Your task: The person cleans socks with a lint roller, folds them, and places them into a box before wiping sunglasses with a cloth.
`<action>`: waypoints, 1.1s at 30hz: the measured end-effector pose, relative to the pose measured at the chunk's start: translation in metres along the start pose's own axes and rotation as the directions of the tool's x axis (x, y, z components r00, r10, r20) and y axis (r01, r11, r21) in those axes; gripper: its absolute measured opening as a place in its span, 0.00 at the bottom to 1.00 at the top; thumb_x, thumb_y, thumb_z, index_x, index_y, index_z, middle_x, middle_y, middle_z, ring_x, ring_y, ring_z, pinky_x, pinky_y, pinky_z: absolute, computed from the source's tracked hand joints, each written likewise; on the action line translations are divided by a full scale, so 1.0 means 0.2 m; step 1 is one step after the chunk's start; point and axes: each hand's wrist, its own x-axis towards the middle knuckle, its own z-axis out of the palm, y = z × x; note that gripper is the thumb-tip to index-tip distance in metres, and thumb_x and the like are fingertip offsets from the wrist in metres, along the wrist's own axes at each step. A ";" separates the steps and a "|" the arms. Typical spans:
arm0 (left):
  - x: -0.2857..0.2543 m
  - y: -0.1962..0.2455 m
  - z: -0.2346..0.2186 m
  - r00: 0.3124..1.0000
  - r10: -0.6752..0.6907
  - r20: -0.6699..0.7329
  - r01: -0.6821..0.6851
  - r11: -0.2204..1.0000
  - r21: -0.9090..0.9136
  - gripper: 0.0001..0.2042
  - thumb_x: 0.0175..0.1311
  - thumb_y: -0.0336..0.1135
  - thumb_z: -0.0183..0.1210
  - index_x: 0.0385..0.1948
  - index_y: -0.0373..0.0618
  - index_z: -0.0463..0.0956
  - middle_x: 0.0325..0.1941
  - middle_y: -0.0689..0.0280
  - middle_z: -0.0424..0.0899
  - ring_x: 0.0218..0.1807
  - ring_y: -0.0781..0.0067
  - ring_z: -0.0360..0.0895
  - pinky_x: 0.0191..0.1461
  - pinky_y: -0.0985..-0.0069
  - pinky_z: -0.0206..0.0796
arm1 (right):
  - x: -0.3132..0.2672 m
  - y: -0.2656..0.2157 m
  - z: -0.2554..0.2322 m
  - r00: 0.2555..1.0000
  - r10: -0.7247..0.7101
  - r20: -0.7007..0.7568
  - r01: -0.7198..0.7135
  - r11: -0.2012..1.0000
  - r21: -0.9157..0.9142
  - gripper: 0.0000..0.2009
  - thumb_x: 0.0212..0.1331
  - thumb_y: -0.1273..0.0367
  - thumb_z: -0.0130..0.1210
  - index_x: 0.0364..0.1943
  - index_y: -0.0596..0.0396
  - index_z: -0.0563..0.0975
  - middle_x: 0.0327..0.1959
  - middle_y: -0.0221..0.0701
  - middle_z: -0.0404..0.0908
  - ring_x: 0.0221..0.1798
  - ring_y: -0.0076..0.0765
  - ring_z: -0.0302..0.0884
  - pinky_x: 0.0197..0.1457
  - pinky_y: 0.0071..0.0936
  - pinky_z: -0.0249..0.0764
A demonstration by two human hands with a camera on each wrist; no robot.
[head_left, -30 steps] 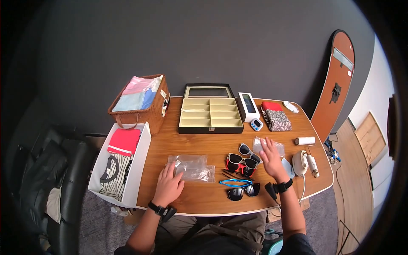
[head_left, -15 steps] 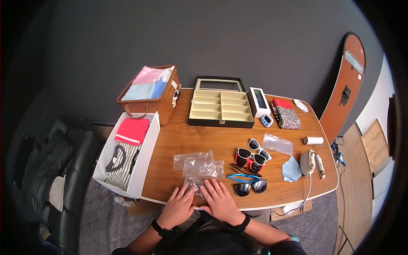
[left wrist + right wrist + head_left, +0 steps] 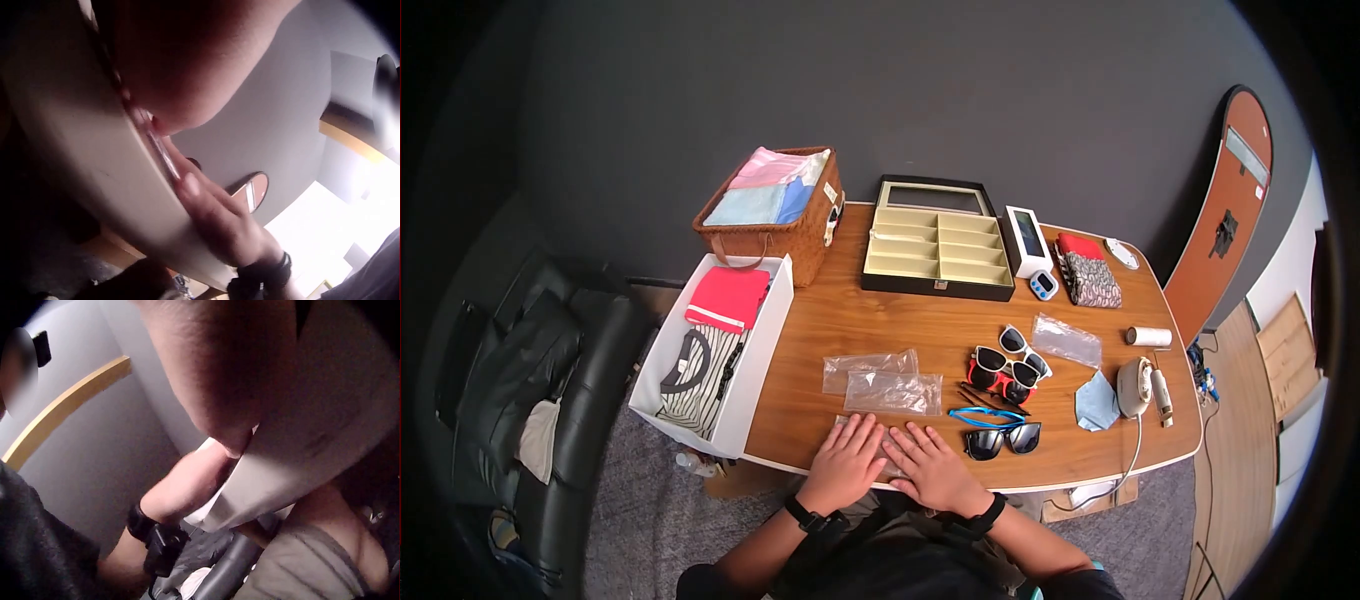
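Note:
Both hands lie flat and side by side at the table's front edge, fingers straight. Under them is a clear plastic bag [image 3: 890, 464], mostly hidden by the palms. My left hand [image 3: 845, 466] presses its left part and my right hand [image 3: 937, 472] its right part. In the left wrist view, a thin glossy strip of the plastic bag [image 3: 164, 156] shows along the table edge between the hands. Two more clear bags [image 3: 895, 393] overlap just beyond the fingertips. Right of the right hand are dark sunglasses [image 3: 1003, 441] and a blue-framed pair [image 3: 985, 418].
Several more glasses [image 3: 1005, 372] lie behind those. A black display case [image 3: 940, 290] with cream compartments stands open at the back. Farther right are another clear bag [image 3: 1067, 341], a blue cloth [image 3: 1097, 402] and a white corded device [image 3: 1135, 387]. A white clothes box [image 3: 778, 310] and wicker basket [image 3: 810, 240] stand left.
The right hand has come from beside the glasses on the right to lie next to the left one. The left hand has moved towards the front edge. A third bag now lies under both.

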 end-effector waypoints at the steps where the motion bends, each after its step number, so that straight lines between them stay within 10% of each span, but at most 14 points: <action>1: -0.03 -0.01 0.01 1.000 0.001 0.000 -0.001 1.000 0.000 0.28 0.72 0.45 0.52 0.67 0.36 0.66 0.75 0.50 0.65 0.77 0.46 0.59 0.78 0.51 0.50 | -0.01 0.02 0.00 1.000 -0.022 0.020 0.021 0.999 0.030 0.31 0.70 0.50 0.50 0.72 0.48 0.67 0.76 0.39 0.63 0.79 0.55 0.55 0.80 0.52 0.50; 7: -0.17 -0.15 0.00 0.901 -0.421 -0.105 0.433 0.869 0.239 0.30 0.71 0.43 0.52 0.69 0.31 0.63 0.76 0.43 0.61 0.78 0.39 0.54 0.79 0.46 0.46 | -0.04 0.04 -0.05 1.000 -0.018 -0.012 0.018 0.999 0.041 0.29 0.67 0.56 0.53 0.71 0.49 0.69 0.76 0.40 0.63 0.79 0.56 0.55 0.80 0.51 0.50; 15: -0.08 -0.08 0.02 0.968 -0.221 -0.123 0.212 0.974 -0.076 0.27 0.67 0.34 0.52 0.68 0.38 0.67 0.73 0.55 0.69 0.76 0.49 0.61 0.79 0.51 0.49 | 0.20 -0.25 -0.02 0.993 0.054 -0.109 -0.042 0.993 0.114 0.45 0.56 0.47 0.62 0.69 0.70 0.64 0.74 0.55 0.60 0.78 0.58 0.56 0.80 0.51 0.51; 19: -0.12 -0.10 0.00 0.979 -0.179 -0.099 0.191 0.972 0.135 0.26 0.69 0.40 0.53 0.68 0.42 0.69 0.73 0.59 0.70 0.75 0.50 0.62 0.76 0.46 0.50 | 0.20 -0.26 0.08 0.996 0.090 -0.014 -0.090 0.996 -0.028 0.51 0.56 0.37 0.57 0.70 0.70 0.61 0.75 0.54 0.59 0.79 0.57 0.53 0.81 0.49 0.48; 33: -0.12 -0.07 0.00 0.950 -0.281 -0.137 0.287 0.958 0.022 0.30 0.69 0.39 0.53 0.70 0.33 0.61 0.76 0.48 0.62 0.78 0.47 0.58 0.79 0.47 0.46 | -0.08 -0.15 -0.10 0.975 0.222 0.025 -0.219 0.972 -0.086 0.52 0.46 0.48 0.70 0.70 0.70 0.61 0.75 0.56 0.59 0.78 0.60 0.56 0.79 0.50 0.54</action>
